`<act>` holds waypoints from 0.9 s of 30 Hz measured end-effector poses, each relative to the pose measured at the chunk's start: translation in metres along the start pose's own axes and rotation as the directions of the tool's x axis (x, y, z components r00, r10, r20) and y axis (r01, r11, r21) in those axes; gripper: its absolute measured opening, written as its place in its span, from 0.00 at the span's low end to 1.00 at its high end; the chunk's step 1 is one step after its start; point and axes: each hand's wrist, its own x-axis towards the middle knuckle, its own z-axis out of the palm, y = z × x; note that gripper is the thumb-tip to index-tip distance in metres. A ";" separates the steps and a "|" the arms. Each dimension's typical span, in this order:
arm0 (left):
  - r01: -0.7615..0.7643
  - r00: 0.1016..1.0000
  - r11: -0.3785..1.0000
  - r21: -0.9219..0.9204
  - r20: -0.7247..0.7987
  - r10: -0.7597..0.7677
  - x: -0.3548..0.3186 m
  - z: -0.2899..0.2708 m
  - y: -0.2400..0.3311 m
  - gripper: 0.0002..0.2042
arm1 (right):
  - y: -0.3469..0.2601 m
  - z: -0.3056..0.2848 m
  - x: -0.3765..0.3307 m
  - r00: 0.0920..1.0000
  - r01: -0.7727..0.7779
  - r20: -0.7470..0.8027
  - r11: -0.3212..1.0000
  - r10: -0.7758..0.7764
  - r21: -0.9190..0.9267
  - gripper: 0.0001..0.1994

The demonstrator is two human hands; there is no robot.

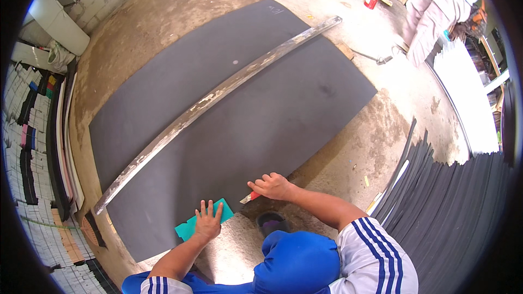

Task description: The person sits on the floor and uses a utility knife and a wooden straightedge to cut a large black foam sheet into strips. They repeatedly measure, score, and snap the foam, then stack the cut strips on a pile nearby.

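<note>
A large dark grey sheet [256, 130] lies flat on the floor before me. Near its close edge, my left hand [208, 223] rests with fingers spread on a flat teal piece [188, 230] with a notched end. To the right, my right hand [274, 186] is closed around a red utility knife [251, 196]. Its blade points left and down over the sheet's near edge, just right of the teal piece and apart from it. A long worn straight bar [210, 98] lies diagonally across the sheet, beyond both hands.
Dark strips [452, 201] are piled at the right. Stacked blocks and sheets [32, 152] line the left side. A person in pale trousers [430, 19] is at the far right, near a red can [370, 1]. My shoe [271, 219] is by the sheet's near edge.
</note>
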 end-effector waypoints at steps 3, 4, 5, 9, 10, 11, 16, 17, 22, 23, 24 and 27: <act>-0.005 1.000 1.000 -0.015 -0.029 0.004 -0.002 -0.001 0.002 0.47 | 0.001 0.002 -0.001 1.000 0.003 -0.016 1.000 -0.003 0.008 0.21; -0.012 0.999 1.000 -0.017 -0.033 0.012 -0.003 -0.002 0.002 0.47 | 0.001 0.002 -0.002 1.000 0.000 0.006 1.000 -0.001 0.019 0.21; -0.021 0.999 1.000 -0.012 -0.036 0.020 -0.002 -0.003 0.002 0.47 | 0.001 0.003 -0.004 1.000 -0.007 0.023 1.000 0.006 0.031 0.22; -0.022 1.000 1.000 -0.015 -0.022 0.022 -0.001 -0.001 0.002 0.46 | -0.002 0.001 -0.004 0.998 -0.016 0.056 0.999 0.014 0.037 0.22; -0.021 1.000 0.999 -0.025 -0.016 0.021 -0.002 -0.002 0.001 0.46 | -0.002 0.000 -0.002 0.998 -0.013 0.068 0.999 0.011 0.040 0.22; -0.025 1.000 0.999 -0.036 -0.008 0.024 -0.002 -0.002 0.000 0.46 | -0.003 -0.002 -0.001 0.996 -0.015 0.085 0.999 0.011 0.045 0.22; -0.043 0.999 0.999 0.003 -0.005 0.043 -0.003 -0.001 -0.004 0.46 | -0.006 -0.001 -0.001 0.987 -0.035 0.161 0.998 0.025 0.060 0.24; -0.073 0.997 0.997 0.005 -0.021 0.073 -0.003 -0.002 -0.006 0.47 | -0.006 -0.005 0.000 0.981 -0.049 0.188 0.996 0.034 0.075 0.25; -0.235 0.969 0.965 -0.113 -0.098 0.225 0.007 -0.039 -0.017 0.46 | -0.011 -0.028 -0.001 0.872 -0.427 0.420 0.807 0.250 0.408 0.24; -0.277 0.951 0.952 -0.132 -0.182 0.252 0.015 -0.049 -0.017 0.44 | -0.013 -0.029 0.004 0.798 -0.580 0.476 0.685 0.369 0.442 0.24; -0.320 0.925 0.936 -0.143 -0.261 0.276 0.022 -0.065 -0.016 0.43 | -0.016 -0.033 0.012 0.703 -0.708 0.533 0.533 0.471 0.463 0.24; -0.370 0.855 0.922 -0.116 -0.431 0.289 0.039 -0.128 -0.010 0.40 | -0.019 -0.073 0.072 0.409 -0.870 0.693 0.024 0.594 0.493 0.26</act>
